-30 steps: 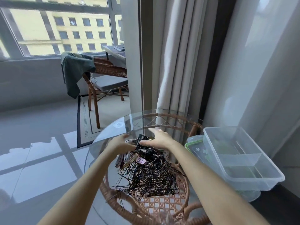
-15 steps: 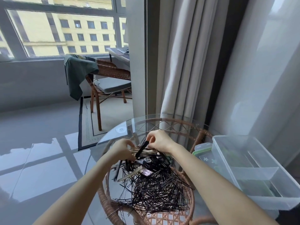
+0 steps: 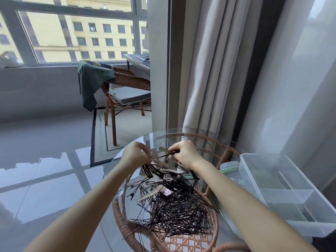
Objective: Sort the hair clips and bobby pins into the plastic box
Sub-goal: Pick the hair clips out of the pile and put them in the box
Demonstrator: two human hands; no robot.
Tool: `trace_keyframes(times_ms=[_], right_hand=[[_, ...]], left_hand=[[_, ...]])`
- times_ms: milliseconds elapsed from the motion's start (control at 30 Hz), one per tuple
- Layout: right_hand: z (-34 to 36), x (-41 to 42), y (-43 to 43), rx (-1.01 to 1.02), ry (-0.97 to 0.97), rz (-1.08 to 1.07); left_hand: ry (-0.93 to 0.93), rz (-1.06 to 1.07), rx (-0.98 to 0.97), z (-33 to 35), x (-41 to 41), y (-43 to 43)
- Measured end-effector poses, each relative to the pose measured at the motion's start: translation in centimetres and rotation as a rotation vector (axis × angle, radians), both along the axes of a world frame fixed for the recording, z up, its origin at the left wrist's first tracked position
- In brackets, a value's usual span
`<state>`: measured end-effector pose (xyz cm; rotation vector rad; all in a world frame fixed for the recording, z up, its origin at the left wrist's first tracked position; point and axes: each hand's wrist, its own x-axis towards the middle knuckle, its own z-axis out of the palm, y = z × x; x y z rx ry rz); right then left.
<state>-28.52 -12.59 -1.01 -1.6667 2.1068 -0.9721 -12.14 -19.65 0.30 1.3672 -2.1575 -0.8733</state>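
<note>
Left hand gripping bunch of hair clips, just beyond bobby pins pile. Right hand pinching slim black clip, also beyond pile. Plastic box sitting right of pile. Pins likely handling light, springy, slippery, snagging together; pinching at closed bend seeming safest.

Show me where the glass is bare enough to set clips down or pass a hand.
Bare: the far arc of the table toward the curtain, and the rim strip left of the bobby pins. Crowded: the middle, where the left hand and right hand grip hair clips above the pile; a green-lidded container fills the gap to the plastic box.
</note>
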Motion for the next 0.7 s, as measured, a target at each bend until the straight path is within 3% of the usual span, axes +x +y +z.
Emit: trace_keyframes(times_ms=[100,233,433,567,700], right_hand=[[2.0,-0.6,0.5,-0.055,-0.048,-0.045],[4.9,-1.9,2.6,-0.126,-0.261,-0.149],[8.8,-7.4,12.2,-0.244,-0.516,-0.346],[7.6,-11.9,18.3,-0.168,-0.53,-0.538],[5.4,-14.9,20.1,-0.181,-0.513,-0.644]], left_hand=[[0.044,0.016,-0.014,1.4,-0.2,0.2],[0.171,0.021,0.059,3.2,-1.0,1.3],[0.438,-0.114,0.216,5.7,-6.5,5.7],[0.526,-0.237,0.325,6.0,-13.3,11.1],[0.491,-0.257,0.242,5.6,-19.5,15.0]])
